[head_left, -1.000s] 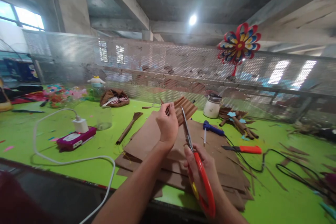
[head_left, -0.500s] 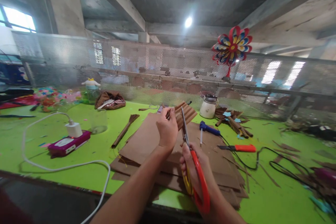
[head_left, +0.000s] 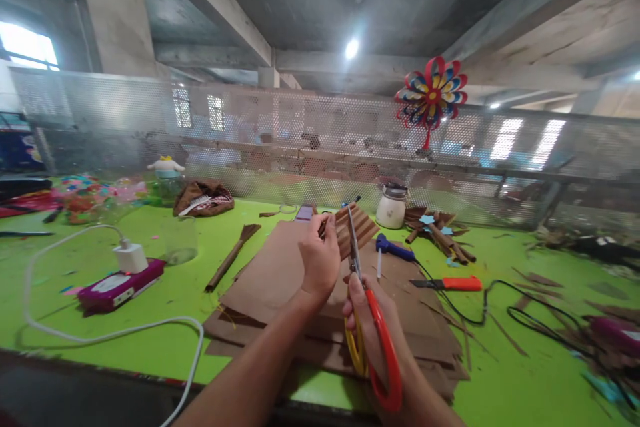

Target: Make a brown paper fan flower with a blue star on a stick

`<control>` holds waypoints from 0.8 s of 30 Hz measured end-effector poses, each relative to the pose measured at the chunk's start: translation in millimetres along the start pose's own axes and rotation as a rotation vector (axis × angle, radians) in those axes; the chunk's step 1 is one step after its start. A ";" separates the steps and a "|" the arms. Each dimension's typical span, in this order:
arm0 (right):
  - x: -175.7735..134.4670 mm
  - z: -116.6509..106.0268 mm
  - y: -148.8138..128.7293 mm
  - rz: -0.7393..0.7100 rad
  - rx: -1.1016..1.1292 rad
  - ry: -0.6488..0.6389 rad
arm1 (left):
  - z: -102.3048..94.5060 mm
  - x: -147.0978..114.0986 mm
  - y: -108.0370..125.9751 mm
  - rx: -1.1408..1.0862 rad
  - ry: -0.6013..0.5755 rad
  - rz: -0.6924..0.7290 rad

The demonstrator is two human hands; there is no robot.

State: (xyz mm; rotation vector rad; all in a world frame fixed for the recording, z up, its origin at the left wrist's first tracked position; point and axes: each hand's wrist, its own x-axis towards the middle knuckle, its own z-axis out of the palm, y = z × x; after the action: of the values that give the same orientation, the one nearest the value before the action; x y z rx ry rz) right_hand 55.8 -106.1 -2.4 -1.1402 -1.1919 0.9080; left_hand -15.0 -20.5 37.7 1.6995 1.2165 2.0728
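My left hand (head_left: 320, 257) is closed on a piece of brown corrugated cardboard (head_left: 361, 232), holding it up above a stack of flat brown cardboard sheets (head_left: 260, 267). In my right hand (head_left: 373, 317) is a pair of scissors (head_left: 384, 353) with one red and one yellow handle loop. Its blades point up and away from me, against the ribbed face of the cardboard piece; whether they are cutting into it I cannot tell. The fingertips of my left hand partly hide the piece's left end.
Right of the stack lie a blue glue gun (head_left: 395, 248), a red-handled utility knife (head_left: 460, 283) and a black cord (head_left: 493, 297). A fringed cardboard roll (head_left: 231, 259), a clear cup (head_left: 181, 240) and a purple power strip (head_left: 123, 285) sit left. Behind stands a white jar (head_left: 391, 207).
The whole view has shifted slightly, so the table things appear a little further left. My hands, the cardboard piece and the scissors keep nearly the same pose.
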 end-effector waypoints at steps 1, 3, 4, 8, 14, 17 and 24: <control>-0.2 0.0 0.3 0.001 -0.004 0.000 | 0.2 0.0 -0.2 -0.007 0.002 -0.002; -0.1 0.2 2.0 -0.004 -0.031 0.007 | 0.5 0.1 -0.5 -0.026 0.008 -0.015; 0.1 0.4 3.1 -0.010 -0.041 0.014 | 0.6 0.2 -0.7 -0.037 0.008 -0.027; 0.1 2.3 5.4 -0.032 -0.021 0.062 | 1.1 0.7 -0.9 -0.071 -0.006 -0.074; -1.1 4.1 5.8 -0.008 -0.061 0.077 | 3.3 2.2 -2.9 -0.160 -0.023 -0.182; -1.5 4.9 6.6 -0.018 -0.056 0.102 | 5.2 2.6 -5.2 -0.239 -0.037 -0.248; -1.8 3.3 16.8 -0.049 -0.073 0.129 | 9.7 -0.5 -1.5 -0.382 -0.051 -0.373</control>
State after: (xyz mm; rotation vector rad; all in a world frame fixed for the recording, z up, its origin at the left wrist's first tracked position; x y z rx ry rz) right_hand 53.0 -103.6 -19.2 -1.2048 -1.1498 0.7477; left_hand -6.8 -15.4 36.3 1.2404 0.9561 1.8721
